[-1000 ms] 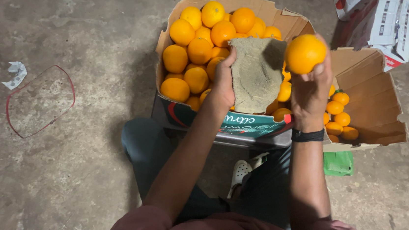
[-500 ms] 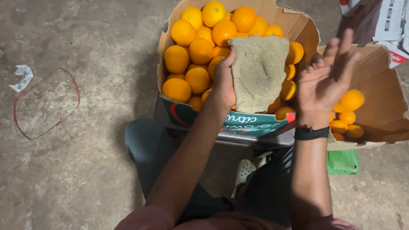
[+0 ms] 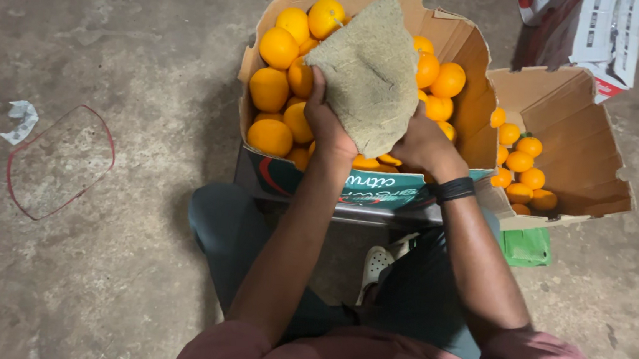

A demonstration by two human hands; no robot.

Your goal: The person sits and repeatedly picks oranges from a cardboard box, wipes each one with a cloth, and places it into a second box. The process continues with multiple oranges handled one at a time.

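A coarse tan cloth point(image 3: 371, 68) is held up over a cardboard box point(image 3: 467, 38) full of large oranges point(image 3: 269, 89). My left hand point(image 3: 327, 122) grips the cloth's lower left edge. My right hand point(image 3: 423, 142) is at the cloth's lower right edge, low inside the box, and its fingers are hidden behind the cloth. A black band sits on the right wrist. To the right, a second open cardboard box point(image 3: 578, 125) holds several smaller oranges point(image 3: 521, 160).
On the concrete floor at left lie a red wire loop point(image 3: 59, 161) and a crumpled white scrap point(image 3: 20, 119). A white and red carton point(image 3: 602, 35) stands at the top right. A green item point(image 3: 525, 247) lies under the right box, and my shoe point(image 3: 378, 262) is below the big box.
My right hand held an orange, let it go over the right box, then moved left to the cloth. The cloth now sits higher over the large box.
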